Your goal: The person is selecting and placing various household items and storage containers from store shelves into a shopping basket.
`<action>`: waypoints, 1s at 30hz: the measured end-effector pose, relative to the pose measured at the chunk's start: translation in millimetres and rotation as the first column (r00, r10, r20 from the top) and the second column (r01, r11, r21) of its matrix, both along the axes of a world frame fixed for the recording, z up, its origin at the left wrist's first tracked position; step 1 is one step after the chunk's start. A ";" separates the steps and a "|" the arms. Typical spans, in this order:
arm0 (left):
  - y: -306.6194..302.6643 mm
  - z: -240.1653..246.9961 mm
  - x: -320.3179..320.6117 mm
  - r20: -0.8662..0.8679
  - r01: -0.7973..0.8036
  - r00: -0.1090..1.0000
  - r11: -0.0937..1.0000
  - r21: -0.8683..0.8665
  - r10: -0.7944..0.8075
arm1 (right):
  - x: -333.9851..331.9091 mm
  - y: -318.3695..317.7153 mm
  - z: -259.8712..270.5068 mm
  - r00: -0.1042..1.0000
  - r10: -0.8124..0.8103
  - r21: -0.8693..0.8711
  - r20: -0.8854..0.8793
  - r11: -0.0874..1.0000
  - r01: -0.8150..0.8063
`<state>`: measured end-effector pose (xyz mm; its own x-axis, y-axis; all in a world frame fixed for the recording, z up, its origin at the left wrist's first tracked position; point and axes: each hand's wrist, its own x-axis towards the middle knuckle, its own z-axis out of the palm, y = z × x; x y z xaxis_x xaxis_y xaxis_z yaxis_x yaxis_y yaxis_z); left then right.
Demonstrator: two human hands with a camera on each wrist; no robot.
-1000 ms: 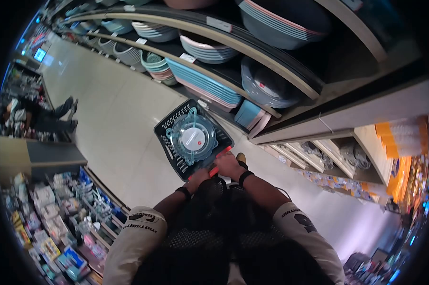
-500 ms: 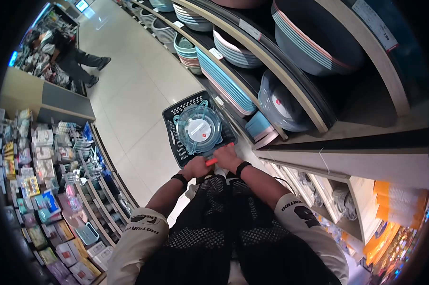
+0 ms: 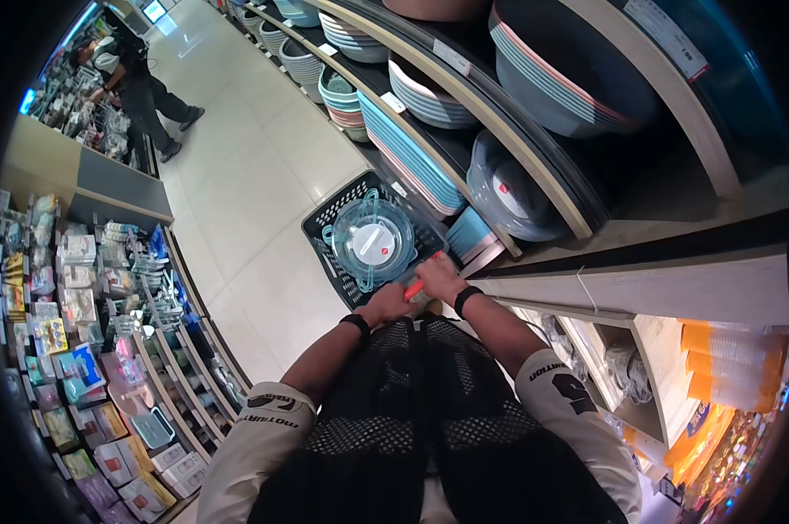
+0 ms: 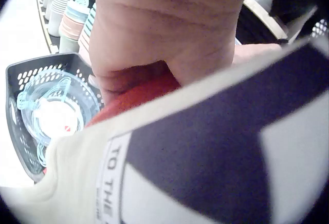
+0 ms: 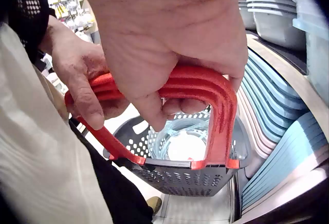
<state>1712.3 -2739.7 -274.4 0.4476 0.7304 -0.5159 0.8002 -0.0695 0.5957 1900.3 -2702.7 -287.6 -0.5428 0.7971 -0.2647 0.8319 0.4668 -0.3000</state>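
Both hands hold the red handle (image 5: 224, 113) of a dark grey perforated shopping basket (image 5: 180, 178). My right hand (image 3: 442, 277) curls its fingers round the handle's top bar, with the thumb underneath. Beside it, my left hand (image 3: 386, 303) grips the handle's left corner, its thumb laid over the bar in the right wrist view. Inside the basket sits a clear round container (image 3: 375, 243) with light blue clips and a white round label. The left wrist view shows the left palm close up, with its fingers mostly hidden.
Shelves on the right carry stacked grey basins (image 3: 569, 83), bowls and blue rectangular tubs (image 5: 275, 87), close alongside the basket. Racks of small packaged goods (image 3: 85, 358) line the left. A person (image 3: 150, 96) stands by the far left shelf. Tiled floor (image 3: 246, 218) runs between.
The head view has swung, so shelves and far person shifted rightward in it, then settled. The basket sits slightly further right in view. Both hands keep their hold on the handle.
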 end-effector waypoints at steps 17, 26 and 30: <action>-29.1 460.4 -23.2 0.521 -0.378 0.688 0.364 0.851 -0.506 | 16.0 -39.5 -8.6 0.954 -0.130 0.082 -0.270 0.984 0.157; -34.6 478.3 -37.1 0.324 -0.689 0.064 0.193 0.698 -0.944 | 13.4 -40.1 -14.7 0.953 -0.139 0.061 -0.271 0.985 0.161; -37.3 475.2 -54.8 0.329 -0.714 0.055 0.193 0.673 -0.943 | 12.5 -39.8 -9.9 0.946 -0.150 0.067 -0.287 0.982 0.176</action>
